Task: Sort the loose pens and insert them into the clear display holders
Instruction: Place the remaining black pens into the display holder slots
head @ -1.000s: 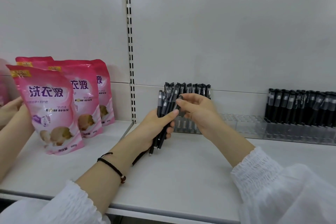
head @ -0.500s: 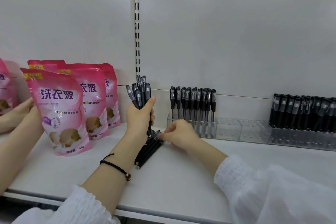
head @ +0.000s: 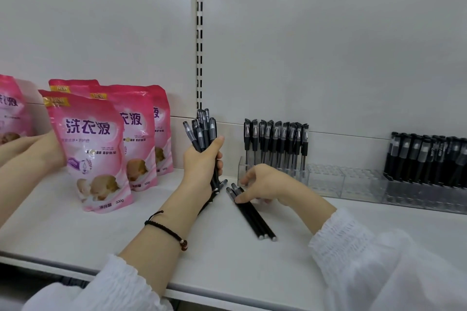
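Your right hand point(head: 265, 184) rests on the far ends of three loose pens point(head: 255, 219) lying flat on the shelf point(head: 126, 235), fingers loosely spread, thumb touching them. They run back toward you, slanting right. The holder point(head: 326, 180) is just behind that hand. Your left hand point(head: 202, 161) grips an upright bundle point(head: 202, 129) alongside. Pouches point(head: 91, 154) are well left.

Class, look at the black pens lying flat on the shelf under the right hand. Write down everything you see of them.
Three black pens lie flat, side by side, on the white shelf, slanting from back left to front right. Greyish see-through ends point back; small silvery ends point forward. Barrels look like matte plastic. The right hand rests thumb and fingertips on their back ends. The pen bundle gripped by the left hand stands just left.
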